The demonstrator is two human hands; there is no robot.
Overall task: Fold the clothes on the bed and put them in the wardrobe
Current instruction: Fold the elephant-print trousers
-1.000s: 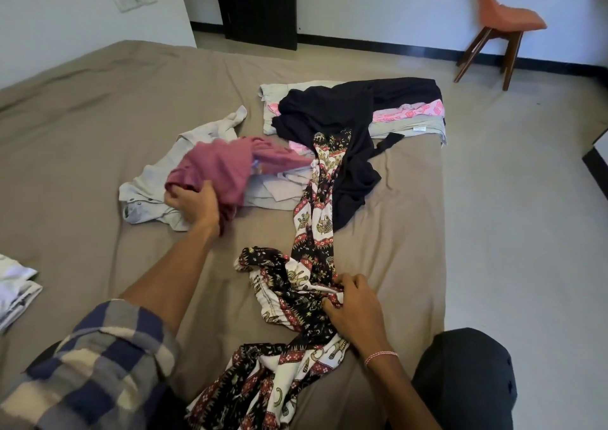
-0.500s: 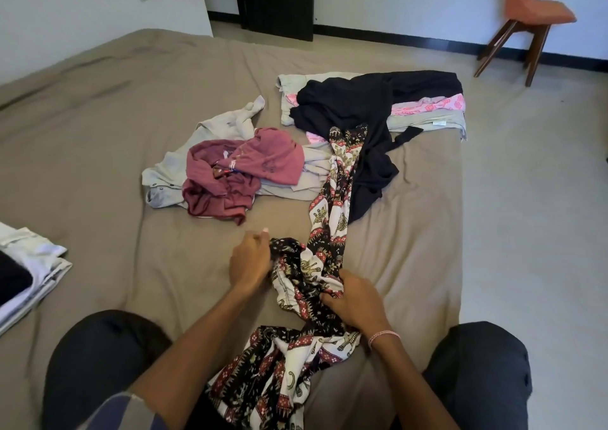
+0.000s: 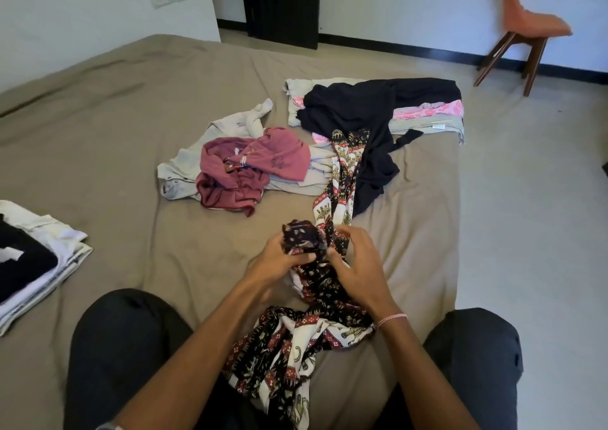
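Black-red-white elephant-print garment (image 3: pixel 340 179), bunched, crumpled

You are wearing the one camera on your head; it is facing forward and down across the bed (image 3: pixel 115 117), sitting close above your knees (image 3: pixel 131 347) and reaching the far wall (image 3: pixel 411 2).

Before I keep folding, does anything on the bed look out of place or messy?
The maroon shirt lies crumpled on a pale grey garment, and the black garment sprawls over the flat stack by the far edge of the bed. Nothing looks damaged or spilled.
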